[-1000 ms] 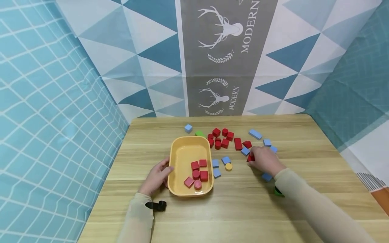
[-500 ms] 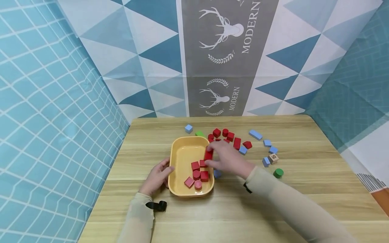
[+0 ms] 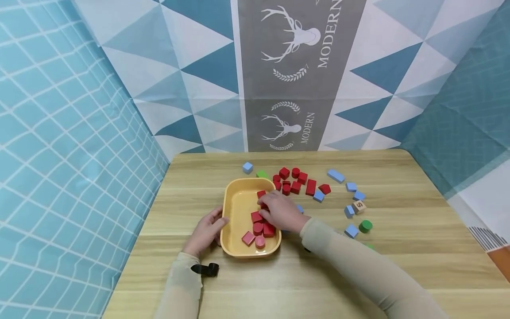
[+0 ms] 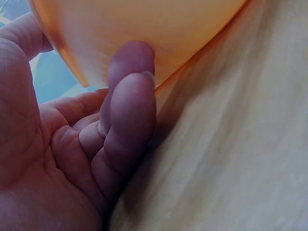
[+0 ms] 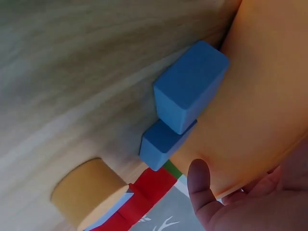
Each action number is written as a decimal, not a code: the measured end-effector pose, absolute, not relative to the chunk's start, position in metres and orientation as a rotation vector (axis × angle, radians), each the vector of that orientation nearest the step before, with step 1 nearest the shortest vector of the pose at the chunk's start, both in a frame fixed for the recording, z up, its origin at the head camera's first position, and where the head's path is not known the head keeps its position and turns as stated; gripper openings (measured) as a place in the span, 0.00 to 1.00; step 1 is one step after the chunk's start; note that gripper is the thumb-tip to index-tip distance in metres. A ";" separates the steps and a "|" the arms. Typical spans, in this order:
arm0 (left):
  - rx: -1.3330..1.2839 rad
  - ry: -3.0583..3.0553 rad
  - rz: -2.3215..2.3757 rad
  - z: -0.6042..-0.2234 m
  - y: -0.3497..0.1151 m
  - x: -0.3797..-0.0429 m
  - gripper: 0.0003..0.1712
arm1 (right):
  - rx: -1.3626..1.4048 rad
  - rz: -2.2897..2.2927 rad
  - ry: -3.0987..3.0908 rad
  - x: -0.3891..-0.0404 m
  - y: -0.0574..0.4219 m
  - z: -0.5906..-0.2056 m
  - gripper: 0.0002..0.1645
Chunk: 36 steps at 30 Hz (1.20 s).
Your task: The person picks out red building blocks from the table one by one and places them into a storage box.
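Note:
A yellow plastic tray (image 3: 239, 199) stands on the table with several red blocks (image 3: 248, 239) loose inside. My left hand (image 3: 205, 232) grips its left side, thumb over the rim; in the left wrist view the fingers (image 4: 132, 106) lie against the outer wall. Over the tray's right rim reaches my right hand (image 3: 280, 210), fingertips down inside. It pinches a red block (image 3: 261, 194), partly hidden by the fingers. The right wrist view shows two blue blocks (image 5: 192, 72) close beside the tray's outer wall, while that wall hides most of the right fingers.
Behind the tray's right corner lie several red blocks (image 3: 311, 187) and a green piece (image 3: 262, 174). Farther right are blue blocks (image 3: 336, 175), a wooden letter cube (image 3: 359, 206) and a green cylinder (image 3: 365, 226). A yellow cylinder (image 5: 86, 192) shows in the right wrist view.
My right hand has moved left from the blocks on the right, carrying a red block over the rim and into the tray. My left hand stays at the tray's left side.

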<state>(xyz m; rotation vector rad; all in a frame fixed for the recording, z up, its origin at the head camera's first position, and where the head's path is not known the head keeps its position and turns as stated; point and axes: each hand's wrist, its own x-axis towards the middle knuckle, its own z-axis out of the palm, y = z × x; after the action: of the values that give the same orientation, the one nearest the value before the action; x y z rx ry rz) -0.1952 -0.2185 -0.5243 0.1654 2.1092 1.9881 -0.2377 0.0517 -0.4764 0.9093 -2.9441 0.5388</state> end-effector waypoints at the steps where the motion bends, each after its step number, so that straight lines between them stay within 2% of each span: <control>1: 0.171 2.114 1.984 -0.524 -0.219 -0.195 0.32 | 0.914 0.545 -2.938 -0.237 0.052 -0.476 0.17; 6: 0.178 2.126 1.972 -0.524 -0.219 -0.195 0.32 | 0.924 0.537 -2.915 -0.237 0.053 -0.478 0.13; 16: 0.145 2.127 1.969 -0.524 -0.219 -0.195 0.31 | 0.896 0.627 -2.800 -0.244 0.064 -0.471 0.13; 21: 0.158 2.127 1.973 -0.524 -0.220 -0.195 0.32 | 0.687 0.582 -2.745 -0.266 0.102 -0.456 0.12; 28: 0.156 2.131 1.972 -0.525 -0.221 -0.195 0.32 | 0.373 0.398 -2.951 -0.288 0.173 -0.464 0.10; 36: 0.153 2.132 1.963 -0.522 -0.219 -0.195 0.32 | 0.243 0.386 -3.156 -0.293 0.198 -0.474 0.08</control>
<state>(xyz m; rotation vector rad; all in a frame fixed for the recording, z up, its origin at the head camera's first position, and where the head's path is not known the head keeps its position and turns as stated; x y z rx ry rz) -0.1953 -0.2188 -0.5221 0.1533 2.1323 1.9635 -0.2932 0.1980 -0.4738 0.2428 -3.1562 0.3864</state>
